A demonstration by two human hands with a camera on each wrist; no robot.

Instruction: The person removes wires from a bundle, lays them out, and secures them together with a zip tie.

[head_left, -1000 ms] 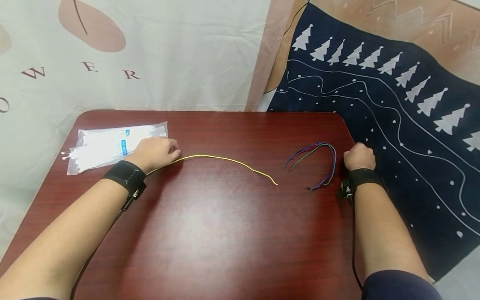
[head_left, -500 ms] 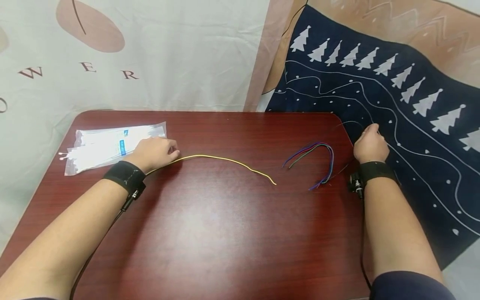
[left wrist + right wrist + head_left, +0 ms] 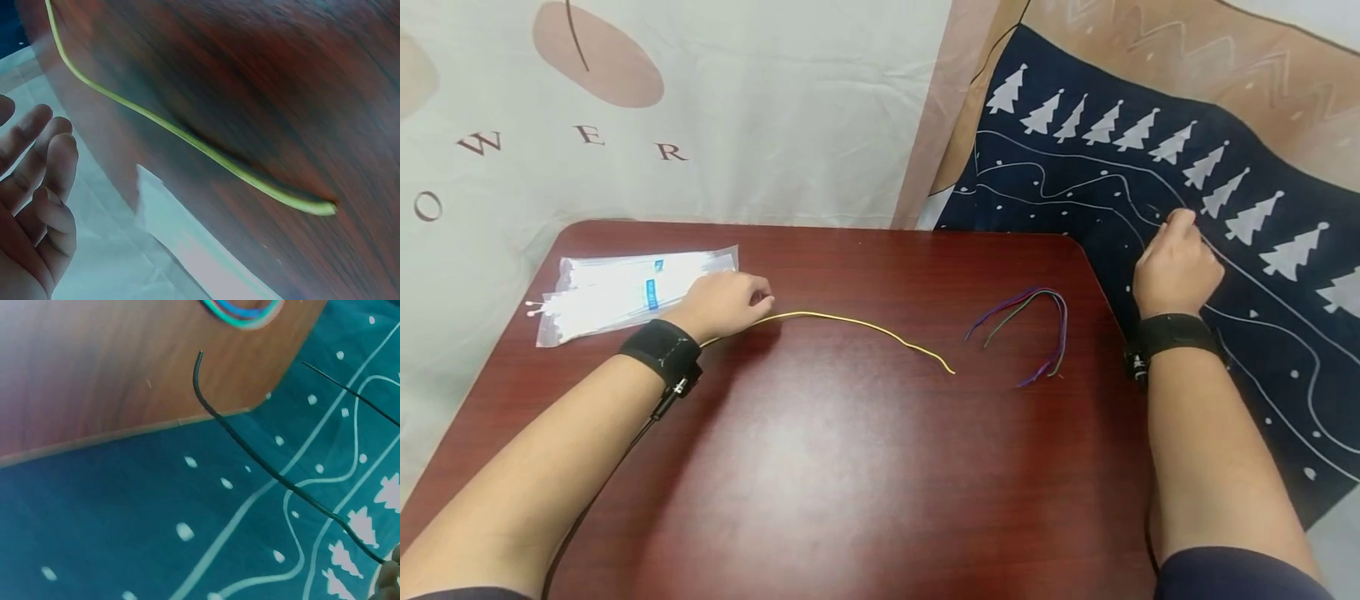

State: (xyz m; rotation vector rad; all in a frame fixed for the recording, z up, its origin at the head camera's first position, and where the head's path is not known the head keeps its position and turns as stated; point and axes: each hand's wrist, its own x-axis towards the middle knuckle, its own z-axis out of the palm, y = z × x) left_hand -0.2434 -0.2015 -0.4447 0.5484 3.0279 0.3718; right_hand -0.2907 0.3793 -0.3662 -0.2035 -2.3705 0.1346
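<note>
My left hand [image 3: 722, 302] rests near the table's left back, fingers loosely bent. In the left wrist view those fingers [image 3: 59, 162] hold nothing, and a yellow wire [image 3: 187, 137] lies apart from them. Seen from the head, the wire runs from beneath this hand rightward in a shallow arc. My right hand [image 3: 1180, 265] is raised beyond the table's right edge. It pinches a black wire [image 3: 269, 470], whose loose ends hang out in the right wrist view. Blue, purple and green wires [image 3: 1064, 321] lie bent into a hook on the table's right side.
Clear plastic bags of white cable ties [image 3: 602, 304] lie beside my left hand. A dark red wooden table [image 3: 820, 467] spans the middle. Behind it hangs a pale cloth [image 3: 790, 125], and a navy cloth with white trees [image 3: 1075, 179] hangs at the right.
My right hand has moved up and to the right, away from the table edge, drawing the black wire off the bundle. The left hand has stayed nearly still.
</note>
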